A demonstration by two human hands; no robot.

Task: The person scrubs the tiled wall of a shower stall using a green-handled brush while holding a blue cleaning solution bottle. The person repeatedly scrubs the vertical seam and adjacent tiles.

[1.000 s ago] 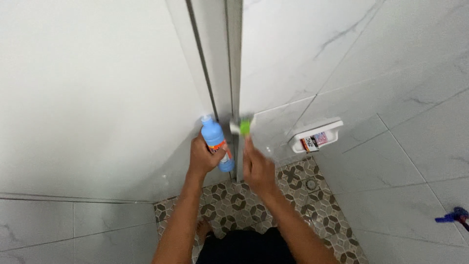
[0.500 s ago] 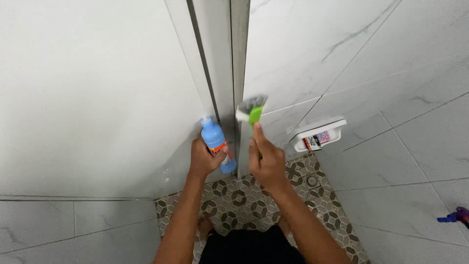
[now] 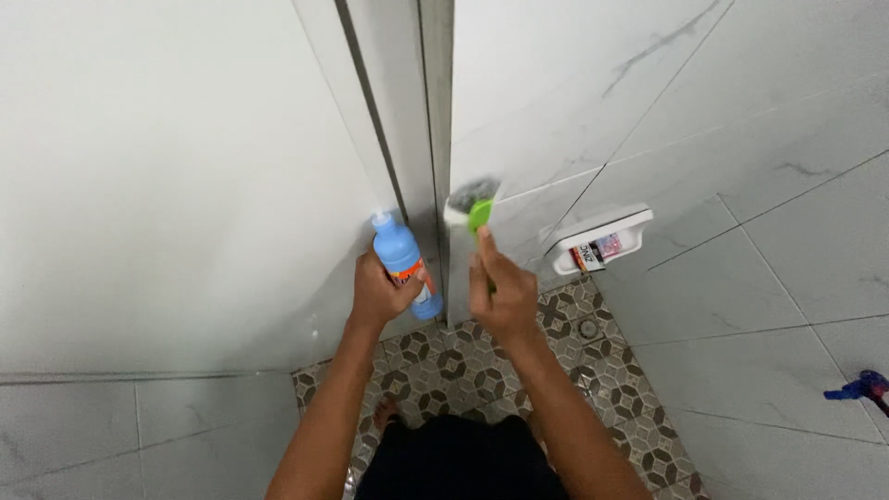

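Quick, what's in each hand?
Left hand: closed around the blue bottle.
Right hand: closed around the green brush.

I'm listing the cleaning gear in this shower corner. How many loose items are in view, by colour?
Blue: 2, the bottle in the left hand and a blue object at the right edge
Green: 1, the brush in the right hand
White: 1, the wall tray
Total: 4
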